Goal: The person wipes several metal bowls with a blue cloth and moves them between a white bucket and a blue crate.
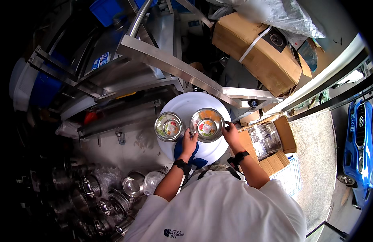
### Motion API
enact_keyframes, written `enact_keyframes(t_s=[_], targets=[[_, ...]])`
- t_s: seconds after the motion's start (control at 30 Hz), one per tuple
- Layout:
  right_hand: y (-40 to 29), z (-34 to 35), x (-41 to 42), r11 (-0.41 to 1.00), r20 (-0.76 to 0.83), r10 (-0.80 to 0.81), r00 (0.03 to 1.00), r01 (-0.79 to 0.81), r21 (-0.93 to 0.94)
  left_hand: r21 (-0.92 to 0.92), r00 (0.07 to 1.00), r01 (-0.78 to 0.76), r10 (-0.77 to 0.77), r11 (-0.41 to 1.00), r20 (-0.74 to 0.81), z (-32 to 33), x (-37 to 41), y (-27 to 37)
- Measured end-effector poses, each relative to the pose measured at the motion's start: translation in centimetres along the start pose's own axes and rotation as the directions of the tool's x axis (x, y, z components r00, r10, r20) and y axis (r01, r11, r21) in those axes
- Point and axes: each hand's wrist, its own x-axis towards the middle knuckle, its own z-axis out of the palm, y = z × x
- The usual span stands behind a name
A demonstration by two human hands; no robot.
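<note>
Two round stainless-steel bowls with colourful printed pictures inside are at the round white tabletop in front of me. My left hand [190, 144] touches the near left rim of the right bowl [207, 125], close to the gap between the two. At the same bowl's right rim is my right hand [231, 133], its fingers against the edge. The left bowl [169, 126] stands beside it, with no hand plainly holding it. A dark blue cloth [198, 157] lies on the white round tabletop [217, 150] near my body, partly behind my left hand.
An open cardboard box [286, 133] with plastic-wrapped metalware is at the right. Beyond the tabletop runs a steel frame [174, 66]; a large strapped carton [256, 51] lies behind it. Several metal pots [133, 184] crowd the floor at the lower left.
</note>
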Motion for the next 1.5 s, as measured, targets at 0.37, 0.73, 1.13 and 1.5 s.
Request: enact_keyframes(t_s=[0.37,0.73,1.13,1.5], targets=[[1.7,-0.3,3.1,0.984,0.054,-0.008,0.999,0.017,-0.179,0.577,0.985,-0.172,0.155,0.799,0.08,0.9,1.6,-5.2],[6.4,1.0,3.5,0.992,0.186,0.005,0.983,0.018,-0.121,0.198,0.8,0.53,-0.564,0.824,0.204,-1.0,0.9,0.1],[18.1,-10.1,-19.8,0.791,0.05,0.577,0.815,-0.573,0.216,0.196,0.758,0.409,-0.451,0.891,0.47,-4.1,-11.5,-0.3],[27.8,-17.8,-43.3,0.52,-0.212,0.827,0.521,-0.566,0.64,0.386,0.42,0.262,-0.464,0.885,0.78,7.2,-23.6,-0.9]])
